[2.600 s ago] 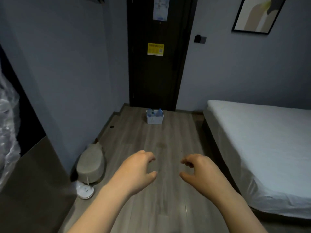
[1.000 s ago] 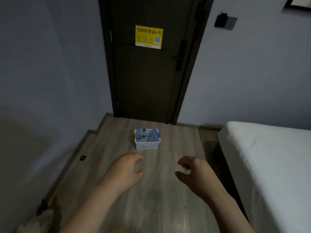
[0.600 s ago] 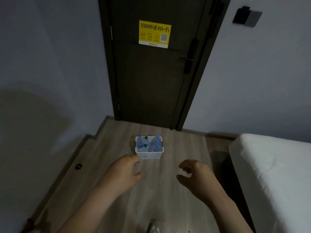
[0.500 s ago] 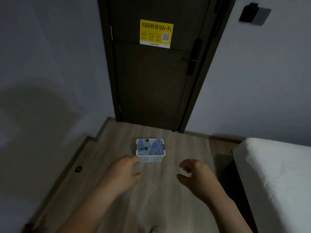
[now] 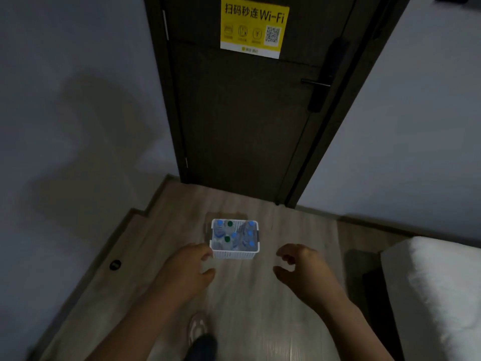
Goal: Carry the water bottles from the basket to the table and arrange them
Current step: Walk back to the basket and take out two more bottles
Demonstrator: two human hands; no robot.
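Head view — basket (image 5: 235, 254) of water bottles (image 5: 245, 237) on floor at 12 o'clock; left hand (image 5: 188, 272), right hand (image 5: 305, 272) loosely curled — both empty.

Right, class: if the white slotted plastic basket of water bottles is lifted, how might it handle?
Probably heavy for its size: the white slotted plastic basket holds several capped bottles. Its thin perforated walls may flex. The bottles could shift into the bare back gap.

The basket (image 5: 235, 254) now sits much nearer, just beyond the left hand (image 5: 186, 272); a shoe (image 5: 197, 327) has appeared
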